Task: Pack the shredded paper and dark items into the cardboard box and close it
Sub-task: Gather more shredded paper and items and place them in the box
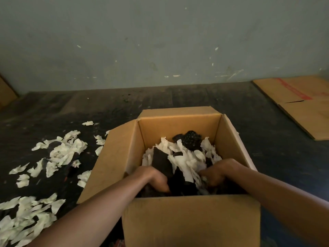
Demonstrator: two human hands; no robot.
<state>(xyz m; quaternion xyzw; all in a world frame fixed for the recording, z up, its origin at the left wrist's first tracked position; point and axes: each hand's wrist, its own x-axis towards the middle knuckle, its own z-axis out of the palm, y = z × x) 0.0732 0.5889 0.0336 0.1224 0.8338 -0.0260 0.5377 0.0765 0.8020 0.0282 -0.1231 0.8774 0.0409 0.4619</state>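
There is a single view, taken from the person's head, looking forward and steeply down. It sits close above the open brown cardboard box point(192, 220), whose near wall fills the lower middle of the frame and whose inside is seen from above. Beyond the box the view reaches across the dark floor point(195, 97) to the grey-green wall point(160, 41) it faces. Both forearms enter from the bottom edge. The wide angle bends the far floor line. No second view shares the scene.
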